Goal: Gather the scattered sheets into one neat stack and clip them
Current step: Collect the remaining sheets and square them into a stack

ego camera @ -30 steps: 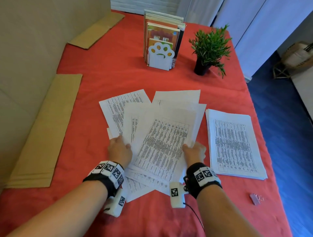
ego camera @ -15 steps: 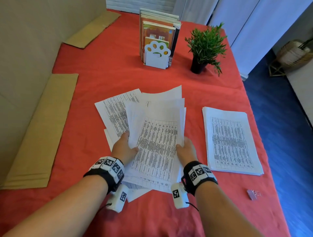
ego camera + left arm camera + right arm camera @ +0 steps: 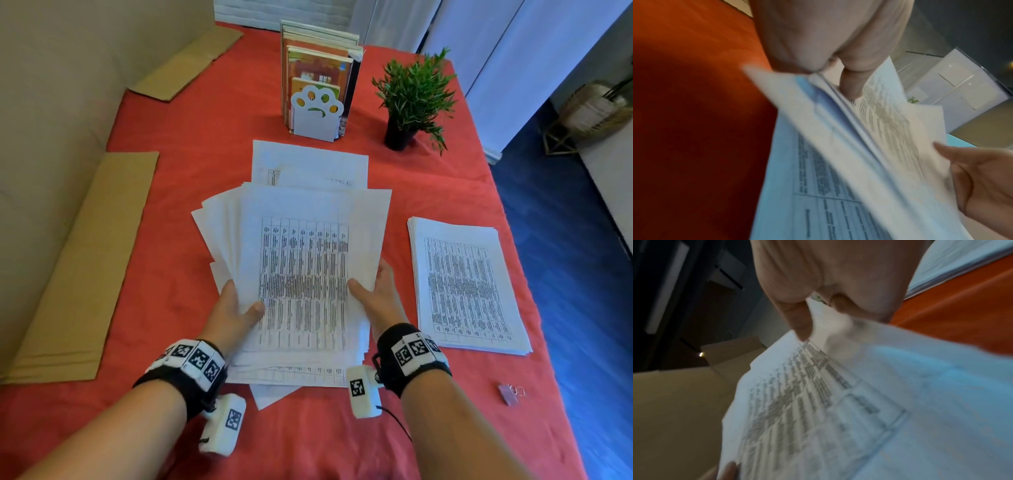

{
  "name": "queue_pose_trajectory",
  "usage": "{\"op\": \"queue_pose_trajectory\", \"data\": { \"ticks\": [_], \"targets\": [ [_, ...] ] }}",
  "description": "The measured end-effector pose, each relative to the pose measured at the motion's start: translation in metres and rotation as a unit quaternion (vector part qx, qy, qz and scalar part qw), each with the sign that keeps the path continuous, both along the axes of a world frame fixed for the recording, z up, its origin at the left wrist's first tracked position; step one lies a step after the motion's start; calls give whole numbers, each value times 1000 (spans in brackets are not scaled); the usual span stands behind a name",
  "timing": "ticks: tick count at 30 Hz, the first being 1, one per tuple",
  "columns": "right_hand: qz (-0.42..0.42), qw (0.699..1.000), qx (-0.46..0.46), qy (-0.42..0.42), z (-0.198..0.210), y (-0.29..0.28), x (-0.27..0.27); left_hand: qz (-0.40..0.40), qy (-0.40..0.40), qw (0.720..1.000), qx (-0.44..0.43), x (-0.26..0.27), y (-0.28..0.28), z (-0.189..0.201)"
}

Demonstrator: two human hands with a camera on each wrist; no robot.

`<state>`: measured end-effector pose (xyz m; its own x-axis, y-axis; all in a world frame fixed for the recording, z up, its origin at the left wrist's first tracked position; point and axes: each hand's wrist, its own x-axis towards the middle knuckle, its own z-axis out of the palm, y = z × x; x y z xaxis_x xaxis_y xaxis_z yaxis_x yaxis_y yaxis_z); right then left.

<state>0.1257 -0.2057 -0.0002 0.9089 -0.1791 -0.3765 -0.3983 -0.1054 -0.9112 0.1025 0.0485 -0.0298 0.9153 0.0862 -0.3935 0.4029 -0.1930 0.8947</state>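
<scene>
A loose bundle of printed white sheets (image 3: 301, 267) is raised off the red tablecloth (image 3: 178, 137) between both hands, its edges still fanned at the left. My left hand (image 3: 236, 308) grips the bundle's left side, thumb on top and fingers beneath; the left wrist view shows the sheets (image 3: 869, 146) pinched under my left thumb (image 3: 851, 81). My right hand (image 3: 373, 294) grips the right side the same way, over the sheets (image 3: 818, 402). One sheet (image 3: 308, 164) lies flat behind the bundle. A small binder clip (image 3: 510, 394) lies at the near right.
A neat separate stack of printed sheets (image 3: 466, 287) lies to the right. A book holder with books (image 3: 318, 85) and a potted plant (image 3: 411, 99) stand at the back. Cardboard pieces (image 3: 85, 260) lie along the left. The table's right edge drops to a blue floor (image 3: 582, 274).
Both hands have drawn the fanned-out sheets together into a narrower bundle and lifted it off the cloth, turning it more upright. One sheet stayed on the table behind.
</scene>
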Motion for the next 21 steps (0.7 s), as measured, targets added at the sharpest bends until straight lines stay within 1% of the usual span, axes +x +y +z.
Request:
{"op": "queue_pose_trajectory", "data": {
  "ticks": [2,3,4,5,6,7,8,9,11,15,17,19,21],
  "targets": [
    [-9,999,-39,-9,6,0,3,-8,5,999,52,5,-7,1],
    [-17,998,-62,-7,5,-2,4,4,4,994,109,9,-8,2],
    [-25,997,-69,-5,4,-5,4,24,0,984,179,14,-7,3],
    [-35,997,-70,0,2,-8,3,46,4,966,253,18,-3,4],
    [-43,996,-72,7,-1,-12,3,67,27,948,310,21,2,4],
    [-51,996,-74,14,-5,-17,2,85,59,934,341,22,7,3],
    [-58,995,-75,20,-6,-22,1,97,83,927,352,22,11,3],
    [-65,995,-73,27,-8,-27,-1,97,98,925,354,22,13,4],
    [-74,993,-76,42,-11,-37,-4,80,102,923,361,24,13,5],
    [-49,988,-119,86,-11,-49,-9,13,117,930,349,32,12,13],
    [-47,986,-134,93,-10,-53,-10,-15,120,934,337,35,12,14],
    [-51,986,-126,91,-10,-56,-12,-17,105,951,291,35,11,11],
    [-58,990,-105,81,-10,-58,-12,7,74,973,220,32,7,11]
  ]
}}
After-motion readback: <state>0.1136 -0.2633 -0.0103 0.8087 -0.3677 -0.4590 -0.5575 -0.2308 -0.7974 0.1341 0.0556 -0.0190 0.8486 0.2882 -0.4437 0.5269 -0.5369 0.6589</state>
